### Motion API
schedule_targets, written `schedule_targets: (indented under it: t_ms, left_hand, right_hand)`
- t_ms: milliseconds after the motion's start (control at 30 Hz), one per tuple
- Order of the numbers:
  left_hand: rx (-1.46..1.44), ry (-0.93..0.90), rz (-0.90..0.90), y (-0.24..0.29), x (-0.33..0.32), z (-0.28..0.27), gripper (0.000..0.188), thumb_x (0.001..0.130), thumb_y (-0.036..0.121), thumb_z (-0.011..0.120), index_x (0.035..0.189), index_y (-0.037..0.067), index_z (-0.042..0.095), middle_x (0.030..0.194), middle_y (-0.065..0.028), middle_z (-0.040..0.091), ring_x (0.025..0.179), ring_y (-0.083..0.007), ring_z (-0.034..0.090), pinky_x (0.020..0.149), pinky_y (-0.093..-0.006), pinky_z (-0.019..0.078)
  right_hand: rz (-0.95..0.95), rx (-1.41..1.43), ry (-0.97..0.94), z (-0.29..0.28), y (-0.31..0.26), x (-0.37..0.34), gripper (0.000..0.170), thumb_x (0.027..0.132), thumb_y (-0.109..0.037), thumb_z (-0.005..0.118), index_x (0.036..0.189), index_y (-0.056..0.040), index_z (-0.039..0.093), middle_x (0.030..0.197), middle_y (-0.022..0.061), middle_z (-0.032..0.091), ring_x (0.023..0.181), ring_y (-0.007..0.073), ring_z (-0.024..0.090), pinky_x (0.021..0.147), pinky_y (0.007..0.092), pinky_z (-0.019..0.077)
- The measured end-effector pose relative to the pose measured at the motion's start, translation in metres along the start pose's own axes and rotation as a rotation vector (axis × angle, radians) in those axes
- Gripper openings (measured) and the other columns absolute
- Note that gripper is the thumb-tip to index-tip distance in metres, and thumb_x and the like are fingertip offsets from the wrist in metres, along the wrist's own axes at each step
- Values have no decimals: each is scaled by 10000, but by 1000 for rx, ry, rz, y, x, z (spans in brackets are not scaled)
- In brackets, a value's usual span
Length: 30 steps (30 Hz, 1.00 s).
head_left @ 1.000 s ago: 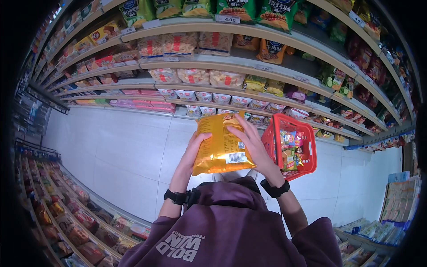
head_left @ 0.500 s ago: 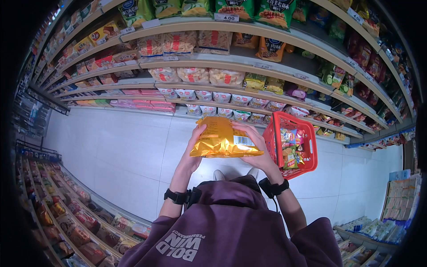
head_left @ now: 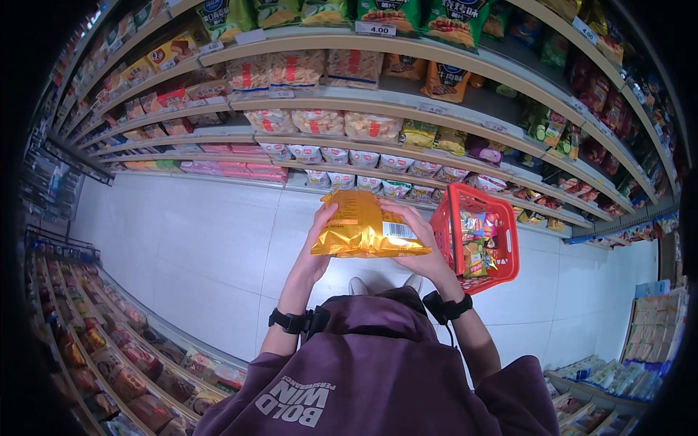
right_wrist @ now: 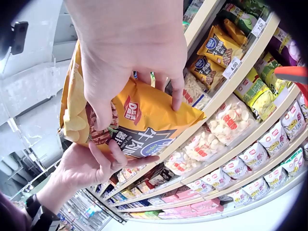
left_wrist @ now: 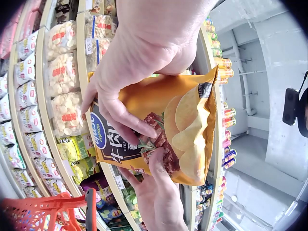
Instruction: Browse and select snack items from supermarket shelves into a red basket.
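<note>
An orange-gold chip bag [head_left: 356, 222] is held between both hands in front of the body, its barcode side up in the head view. The left hand [head_left: 315, 243] grips its left side and the right hand [head_left: 420, 240] its right side. In the left wrist view the bag's front [left_wrist: 183, 125] shows chips and meat, with the left hand's fingers [left_wrist: 118, 113] spread across it and the right hand [left_wrist: 156, 197] at its lower edge. The right wrist view shows the right hand [right_wrist: 130, 53] over the bag [right_wrist: 159, 103], thumb on the front, and the left hand [right_wrist: 91, 166] opposite.
A red basket [head_left: 513, 247] with several small snack packs stands to the right of the hands. Shelves [head_left: 320, 100] of bagged snacks run across the front, and more shelves [head_left: 138, 341] stand at lower left. Two shoes [head_left: 358, 285] show on the pale floor [head_left: 211, 247].
Since a second ago the bag has tilted, so its back looks foreshortened and its bottom edge sits higher in the head view. Both hands still hold it; little differs from half a second ago.
</note>
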<state>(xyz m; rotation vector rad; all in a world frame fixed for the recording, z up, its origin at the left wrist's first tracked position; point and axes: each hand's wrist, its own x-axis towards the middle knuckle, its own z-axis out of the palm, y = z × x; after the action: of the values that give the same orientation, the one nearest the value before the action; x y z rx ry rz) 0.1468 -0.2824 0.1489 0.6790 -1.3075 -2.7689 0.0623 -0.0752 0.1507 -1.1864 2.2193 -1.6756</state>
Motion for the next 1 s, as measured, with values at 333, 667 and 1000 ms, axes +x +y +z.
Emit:
schedule_targets:
  t_ms: [333,667,1000]
  left_hand:
    - [-199,-66,-220,4,3,-13,460,896,303,637,1254,35,530,1135,-59,624,995,-173,638,838,-305,533]
    - [134,-23,61,-6,4,-14,510,810,55,683,1266,12,460,1156,-112,599,1002,-198,637,836,-319,541]
    - [511,-153,529,0,6,7,387,881,113,676,1258,65,602,1282,-76,565,1133,-163,542,859,-278,460]
  right_hand:
    - [-28,-103,-82,1,-7,3,689,713,-122,739,1348,-72,476,1431,143,451,1340,337,396,1105,406,334]
    - [113,-189,-264,-11,0,0,562,856,23,535,1395,-115,454,1463,150,418,1308,336,443,1095,417,361]
    - [476,561,24,24,7,-9,683,1000,-553,326,1486,-83,235,1403,154,471,1271,271,494,1042,418,412]
